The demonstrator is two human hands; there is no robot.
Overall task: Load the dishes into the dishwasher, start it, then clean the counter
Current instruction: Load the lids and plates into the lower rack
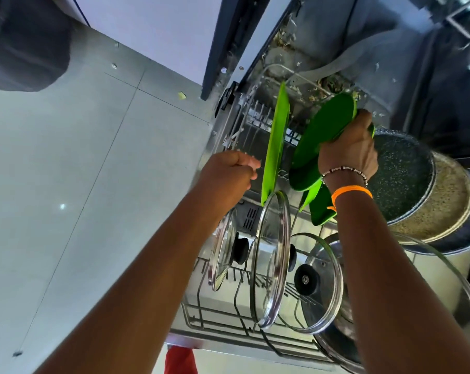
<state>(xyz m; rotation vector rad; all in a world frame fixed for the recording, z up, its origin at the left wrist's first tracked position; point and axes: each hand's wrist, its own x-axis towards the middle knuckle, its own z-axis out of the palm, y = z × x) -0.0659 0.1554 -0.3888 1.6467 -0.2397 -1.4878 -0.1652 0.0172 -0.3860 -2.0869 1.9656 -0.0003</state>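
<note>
My right hand grips green plate, tilted over dishwasher rack, beside upright green plate. Left hand curled, fingers at rack wire; can't tell if gripping. Glass lids stand w/ pan in rack.

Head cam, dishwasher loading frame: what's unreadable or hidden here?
- Right hand: fingers hidden behind the dark green plate it grips.
- Left hand: curled by the rack edge; whether it pinches a wire is too small to tell.
- Speckled pan: near side covered by the right forearm.
- Large glass lid at right: cut by the frame edge.
- Dishwasher interior: blurred.
</note>
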